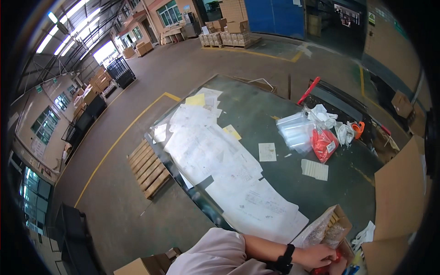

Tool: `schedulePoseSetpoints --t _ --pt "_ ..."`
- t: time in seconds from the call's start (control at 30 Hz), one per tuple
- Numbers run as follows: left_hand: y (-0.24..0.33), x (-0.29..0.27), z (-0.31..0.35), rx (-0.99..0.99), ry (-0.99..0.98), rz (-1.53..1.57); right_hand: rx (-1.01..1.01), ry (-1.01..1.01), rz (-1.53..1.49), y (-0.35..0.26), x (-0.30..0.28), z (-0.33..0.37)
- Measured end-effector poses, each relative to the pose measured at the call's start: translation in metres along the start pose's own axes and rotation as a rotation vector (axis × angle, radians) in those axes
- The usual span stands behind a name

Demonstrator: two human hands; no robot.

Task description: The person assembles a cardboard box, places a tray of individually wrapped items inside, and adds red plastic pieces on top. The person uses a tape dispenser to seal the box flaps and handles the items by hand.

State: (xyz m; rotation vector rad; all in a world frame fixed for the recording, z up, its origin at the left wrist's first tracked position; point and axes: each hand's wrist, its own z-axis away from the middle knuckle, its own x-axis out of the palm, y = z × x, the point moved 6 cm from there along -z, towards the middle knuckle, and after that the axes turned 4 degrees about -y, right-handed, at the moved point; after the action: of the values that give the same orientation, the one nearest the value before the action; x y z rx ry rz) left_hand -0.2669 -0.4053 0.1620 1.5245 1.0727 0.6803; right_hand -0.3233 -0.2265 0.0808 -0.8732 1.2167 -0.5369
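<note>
At the lower right edge, my left hand (316, 255), with a black watch on its wrist, is closed, its fingers curled at the near end of an open cardboard box (347, 222). What it holds, if anything, is hidden. Part of my right hand (338, 267) shows against it, cut off by the frame, its fingers mostly out of sight. Something red (339, 255) shows beside both hands. Inside the box lie clear bubble wrap (333, 234) and several yellowish pieces (333, 220). A blue item (352, 269) is just right of the hands.
Paper sheets (215, 151) cover the left of the dark green table (256, 110). Farther right lie clear plastic bags (295, 132), a red bag (323, 145) and an orange tape dispenser (358, 130). A large cardboard flap (398, 192) rises at right; a wooden pallet (149, 169) lies on the floor.
</note>
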Motion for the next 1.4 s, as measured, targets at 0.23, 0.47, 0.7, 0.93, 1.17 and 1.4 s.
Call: schedulePoseSetpoints --t 0.23,0.47,0.7,0.93,1.17,1.4 --pt "-0.090 0.011 -0.062 -0.100 -0.077 0.384 0.222 0.332 -0.328 -0.026 -0.064 0.044" --pt "0.012 0.116 -0.098 -0.763 -0.397 1.365 0.220 0.463 -0.990 -0.084 -0.099 0.115" --pt "0.063 0.259 0.002 -0.997 -0.650 1.402 0.543 0.934 0.232 -0.105 -0.093 0.292" --pt "0.083 0.400 0.109 -1.102 -1.034 1.059 0.734 1.280 0.349 -0.091 -0.095 0.487" --pt "0.059 0.513 0.202 -1.254 -1.369 0.709 0.810 1.325 -0.378 0.008 -0.048 0.633" --pt "0.002 0.566 0.251 -1.487 -1.316 0.684 1.280 1.255 0.013 0.072 -0.055 0.777"
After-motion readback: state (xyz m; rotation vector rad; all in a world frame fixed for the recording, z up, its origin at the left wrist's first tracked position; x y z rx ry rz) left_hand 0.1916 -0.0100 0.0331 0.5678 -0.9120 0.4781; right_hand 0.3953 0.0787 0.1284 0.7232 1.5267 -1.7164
